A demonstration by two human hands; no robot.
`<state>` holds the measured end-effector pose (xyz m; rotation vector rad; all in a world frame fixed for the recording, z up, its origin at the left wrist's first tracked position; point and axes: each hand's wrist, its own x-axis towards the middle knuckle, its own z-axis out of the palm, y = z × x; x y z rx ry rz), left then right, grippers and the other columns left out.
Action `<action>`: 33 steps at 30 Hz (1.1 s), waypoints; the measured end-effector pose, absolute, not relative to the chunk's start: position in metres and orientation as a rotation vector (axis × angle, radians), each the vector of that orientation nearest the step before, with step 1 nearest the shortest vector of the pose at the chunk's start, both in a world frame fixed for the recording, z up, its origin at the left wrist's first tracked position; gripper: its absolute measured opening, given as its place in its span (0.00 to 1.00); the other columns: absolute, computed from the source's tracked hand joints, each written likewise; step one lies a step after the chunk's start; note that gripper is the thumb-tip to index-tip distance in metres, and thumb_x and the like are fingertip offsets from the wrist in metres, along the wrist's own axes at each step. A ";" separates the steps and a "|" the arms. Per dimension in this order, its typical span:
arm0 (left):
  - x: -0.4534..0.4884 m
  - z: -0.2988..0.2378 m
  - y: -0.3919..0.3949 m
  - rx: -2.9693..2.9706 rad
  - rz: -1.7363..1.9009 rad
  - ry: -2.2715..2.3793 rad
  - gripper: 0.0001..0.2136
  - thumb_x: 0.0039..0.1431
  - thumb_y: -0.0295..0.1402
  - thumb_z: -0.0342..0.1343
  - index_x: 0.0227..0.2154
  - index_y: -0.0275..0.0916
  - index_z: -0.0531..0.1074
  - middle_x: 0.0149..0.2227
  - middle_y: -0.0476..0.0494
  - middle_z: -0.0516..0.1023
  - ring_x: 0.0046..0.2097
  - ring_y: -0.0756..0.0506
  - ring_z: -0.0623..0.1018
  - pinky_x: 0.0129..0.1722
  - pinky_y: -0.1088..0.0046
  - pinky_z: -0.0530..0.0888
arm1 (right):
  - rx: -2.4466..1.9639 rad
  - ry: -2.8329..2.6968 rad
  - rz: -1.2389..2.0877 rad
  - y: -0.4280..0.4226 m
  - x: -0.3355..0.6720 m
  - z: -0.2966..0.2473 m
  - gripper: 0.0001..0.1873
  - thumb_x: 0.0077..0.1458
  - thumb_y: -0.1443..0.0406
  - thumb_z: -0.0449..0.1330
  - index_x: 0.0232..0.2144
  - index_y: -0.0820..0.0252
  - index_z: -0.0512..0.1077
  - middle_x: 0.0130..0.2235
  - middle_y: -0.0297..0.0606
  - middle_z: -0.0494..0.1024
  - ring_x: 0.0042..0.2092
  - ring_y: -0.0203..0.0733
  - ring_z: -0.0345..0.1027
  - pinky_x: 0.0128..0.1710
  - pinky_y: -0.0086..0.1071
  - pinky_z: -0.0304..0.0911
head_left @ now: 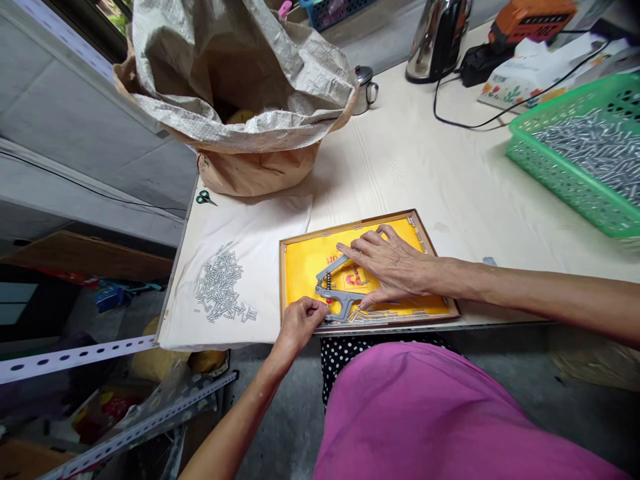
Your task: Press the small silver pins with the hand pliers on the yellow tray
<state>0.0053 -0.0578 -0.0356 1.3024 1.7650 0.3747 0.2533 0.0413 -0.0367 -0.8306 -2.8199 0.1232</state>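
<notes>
A shallow tray (370,222) with a yellow bottom lies at the table's front edge. In it rests a grey hand tool (345,295) with two arms and a dark spring between them. My right hand (387,263) grips this tool, fingers over the upper arm and thumb at the lower one. My left hand (301,320) is pinched closed beside the tool's lower left end, close to a small red part. What its fingertips hold is too small to make out. Small metal pins (373,315) lie along the tray's near side. A pile of similar pins (219,283) sits on white cloth to the left.
A large open sack (260,167) stands behind the cloth, with green-handled scissors (205,197) near it. At right is a green basket (565,180) of metal pins. A metal mug (364,90), a kettle (433,43) and a black cable (470,125) are at the back.
</notes>
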 end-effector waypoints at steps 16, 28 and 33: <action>0.003 -0.036 -0.079 1.317 0.416 1.771 0.15 0.52 0.44 0.58 0.27 0.35 0.77 0.28 0.43 0.79 0.31 0.46 0.75 0.30 0.75 0.69 | -0.884 -2.872 0.205 0.007 0.255 -0.027 0.44 0.52 0.49 0.59 0.64 0.68 0.53 0.56 0.56 0.68 0.51 0.56 0.60 0.46 0.47 0.53; 0.006 -0.036 -0.087 1.525 0.401 1.871 0.12 0.59 0.39 0.56 0.29 0.35 0.77 0.31 0.41 0.78 0.34 0.44 0.77 0.35 0.69 0.74 | -1.106 -2.769 0.164 -0.014 0.250 -0.052 0.36 0.51 0.59 0.61 0.59 0.71 0.59 0.52 0.55 0.70 0.47 0.55 0.62 0.42 0.42 0.55; 0.026 -0.021 -0.095 2.200 0.562 1.946 0.26 0.58 0.36 0.61 0.58 0.35 0.65 0.57 0.29 0.69 0.60 0.33 0.69 0.58 0.52 0.69 | -0.978 -2.767 0.122 -0.015 0.243 -0.044 0.28 0.56 0.66 0.55 0.58 0.72 0.60 0.52 0.56 0.70 0.48 0.54 0.62 0.44 0.43 0.56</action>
